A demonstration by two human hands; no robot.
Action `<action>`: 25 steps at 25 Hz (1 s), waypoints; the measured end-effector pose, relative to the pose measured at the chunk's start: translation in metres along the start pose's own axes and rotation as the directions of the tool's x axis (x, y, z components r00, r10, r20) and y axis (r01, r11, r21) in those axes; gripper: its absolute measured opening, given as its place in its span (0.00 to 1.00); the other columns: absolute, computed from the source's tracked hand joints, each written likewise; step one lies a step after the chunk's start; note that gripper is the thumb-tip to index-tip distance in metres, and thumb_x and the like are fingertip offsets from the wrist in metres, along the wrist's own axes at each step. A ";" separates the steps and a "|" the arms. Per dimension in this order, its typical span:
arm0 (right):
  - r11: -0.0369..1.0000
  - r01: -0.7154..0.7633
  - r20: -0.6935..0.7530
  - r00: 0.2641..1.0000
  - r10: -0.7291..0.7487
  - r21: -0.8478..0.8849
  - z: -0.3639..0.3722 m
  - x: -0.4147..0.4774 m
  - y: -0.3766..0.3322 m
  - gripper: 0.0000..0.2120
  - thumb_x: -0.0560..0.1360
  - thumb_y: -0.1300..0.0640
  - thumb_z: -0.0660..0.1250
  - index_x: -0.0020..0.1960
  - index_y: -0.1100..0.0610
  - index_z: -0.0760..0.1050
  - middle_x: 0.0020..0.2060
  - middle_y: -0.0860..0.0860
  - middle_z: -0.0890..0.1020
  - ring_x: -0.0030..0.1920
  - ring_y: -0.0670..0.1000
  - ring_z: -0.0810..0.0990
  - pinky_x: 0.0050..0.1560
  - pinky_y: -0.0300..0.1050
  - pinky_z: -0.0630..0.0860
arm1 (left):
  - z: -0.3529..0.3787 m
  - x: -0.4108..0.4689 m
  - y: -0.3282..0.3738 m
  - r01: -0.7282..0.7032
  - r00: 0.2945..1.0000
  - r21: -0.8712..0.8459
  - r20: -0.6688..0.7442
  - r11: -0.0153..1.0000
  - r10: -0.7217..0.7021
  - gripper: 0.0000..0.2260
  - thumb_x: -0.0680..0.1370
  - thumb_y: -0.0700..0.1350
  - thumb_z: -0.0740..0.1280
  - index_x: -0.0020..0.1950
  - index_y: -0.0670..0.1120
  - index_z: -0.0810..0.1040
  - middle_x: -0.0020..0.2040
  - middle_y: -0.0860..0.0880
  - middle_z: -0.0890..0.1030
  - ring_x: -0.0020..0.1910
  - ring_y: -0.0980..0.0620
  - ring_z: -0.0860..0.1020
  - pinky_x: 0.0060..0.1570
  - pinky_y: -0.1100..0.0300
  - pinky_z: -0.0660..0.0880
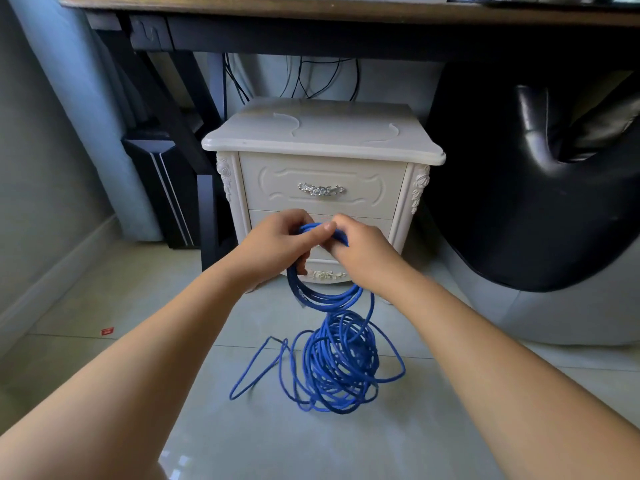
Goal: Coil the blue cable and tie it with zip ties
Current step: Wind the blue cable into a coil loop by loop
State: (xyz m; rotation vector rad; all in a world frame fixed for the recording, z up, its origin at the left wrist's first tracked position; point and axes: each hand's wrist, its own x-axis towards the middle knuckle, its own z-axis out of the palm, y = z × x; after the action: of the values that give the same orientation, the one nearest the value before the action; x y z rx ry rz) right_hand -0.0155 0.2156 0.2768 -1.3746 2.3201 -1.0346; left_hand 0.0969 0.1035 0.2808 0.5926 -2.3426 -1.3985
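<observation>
The blue cable [341, 365] lies mostly in a loose tangled heap on the tiled floor. Several of its loops hang as a small coil [325, 299] in the air above the heap. My left hand [280, 245] grips the top of that coil, fingers curled round the strands. My right hand [360, 252] pinches the same bunch of strands right beside it, the two hands touching. Two white zip ties [289, 123] [388, 135] lie curved on top of the white nightstand [322, 174] behind my hands.
The nightstand stands under a dark wooden desk [311, 15] with black cables hanging behind. A black and grey beanbag chair [540, 202] fills the right side. A dark computer case [162, 188] stands at left. A small red scrap [107, 331] lies on the floor.
</observation>
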 end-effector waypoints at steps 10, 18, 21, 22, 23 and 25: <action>0.959 -0.020 0.076 0.997 -0.002 0.281 -0.025 -0.006 -0.001 0.14 0.75 0.53 0.70 0.58 0.49 0.70 0.30 0.44 0.80 0.31 0.47 0.79 0.38 0.41 0.77 | 0.008 0.002 0.016 -0.197 0.973 0.295 -0.061 0.935 0.224 0.19 0.81 0.54 0.63 0.43 0.37 0.76 0.25 0.52 0.67 0.24 0.57 0.67 0.28 0.64 0.64; 0.651 -0.250 0.289 0.956 0.049 0.716 -0.021 -0.010 0.026 0.05 0.78 0.60 0.65 0.53 0.56 0.77 0.50 0.57 0.85 0.53 0.57 0.83 0.60 0.55 0.76 | 0.007 0.005 0.013 -0.134 0.931 -0.277 -0.363 0.952 0.025 0.18 0.82 0.55 0.60 0.35 0.48 0.68 0.25 0.55 0.65 0.23 0.55 0.64 0.28 0.59 0.67; 0.478 -0.123 0.119 0.992 0.038 0.870 -0.015 -0.003 0.011 0.02 0.80 0.62 0.61 0.51 0.59 0.72 0.35 0.55 0.82 0.41 0.57 0.84 0.54 0.58 0.79 | 0.019 0.008 0.014 -0.112 0.925 -0.590 -0.355 0.799 -0.132 0.19 0.83 0.55 0.58 0.35 0.47 0.65 0.25 0.55 0.62 0.23 0.55 0.62 0.27 0.61 0.67; 0.419 -0.102 0.087 0.995 0.054 0.902 -0.013 -0.001 0.008 0.02 0.81 0.62 0.61 0.50 0.60 0.71 0.31 0.53 0.77 0.35 0.54 0.81 0.51 0.58 0.80 | 0.022 0.009 0.014 -0.086 0.936 -0.658 -0.310 0.748 -0.165 0.19 0.83 0.56 0.58 0.36 0.47 0.64 0.25 0.55 0.62 0.23 0.54 0.63 0.28 0.60 0.69; 0.374 -0.092 0.068 0.995 0.077 0.923 -0.011 0.000 0.005 0.03 0.81 0.62 0.60 0.49 0.60 0.71 0.28 0.51 0.72 0.30 0.51 0.76 0.47 0.56 0.81 | 0.024 0.009 0.014 -0.050 0.951 -0.712 -0.247 0.700 -0.184 0.20 0.83 0.56 0.57 0.36 0.47 0.65 0.25 0.54 0.63 0.23 0.54 0.64 0.30 0.59 0.71; 0.421 -0.084 0.037 0.992 0.118 0.903 -0.013 0.002 0.000 0.04 0.82 0.61 0.59 0.50 0.59 0.70 0.27 0.47 0.66 0.27 0.47 0.66 0.37 0.46 0.76 | 0.021 0.007 0.013 0.035 0.978 -0.787 -0.100 0.616 -0.184 0.19 0.83 0.56 0.57 0.37 0.45 0.67 0.26 0.51 0.66 0.25 0.53 0.68 0.34 0.56 0.77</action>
State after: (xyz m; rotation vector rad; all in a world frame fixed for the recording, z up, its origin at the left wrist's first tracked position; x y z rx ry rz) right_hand -0.0237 0.2197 0.2858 -0.7108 1.3149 -1.8638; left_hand 0.0781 0.1207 0.2840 0.5462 -1.3292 -2.1179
